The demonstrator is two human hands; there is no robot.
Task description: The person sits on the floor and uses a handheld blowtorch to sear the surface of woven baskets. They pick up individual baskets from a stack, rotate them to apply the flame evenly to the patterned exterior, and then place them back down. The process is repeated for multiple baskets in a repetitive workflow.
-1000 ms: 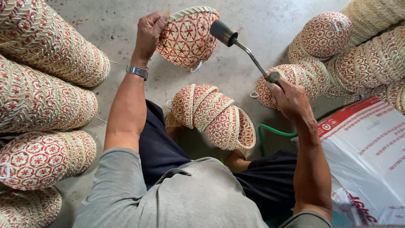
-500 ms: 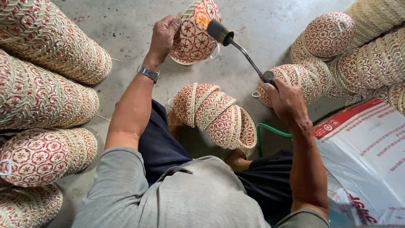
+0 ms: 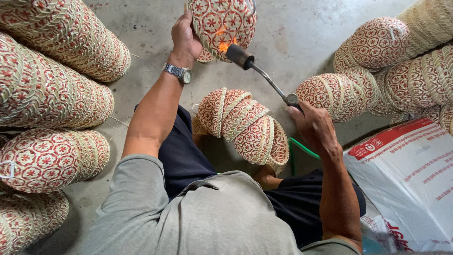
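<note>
My left hand (image 3: 185, 38) grips a red-and-cream woven basket (image 3: 222, 23) by its side and holds it up over the concrete floor. My right hand (image 3: 315, 126) is closed around the handle of a gas torch (image 3: 257, 72) with a thin metal neck and a dark nozzle. The nozzle points at the basket's underside, where a small orange flame licks the weave. A silver watch (image 3: 178, 72) sits on my left wrist. Between my knees lies a short nested stack of the same baskets (image 3: 243, 124).
Long nested stacks of woven baskets (image 3: 52, 89) lie on the floor at the left, and more stacks (image 3: 377, 71) at the right. A white sack with red print (image 3: 410, 184) sits at the lower right. A green hose (image 3: 302, 148) runs below my right hand.
My left hand has turned the basket and moved it right, so its patterned bottom faces the torch. The nozzle has closed in on it and a flame now touches the weave.
</note>
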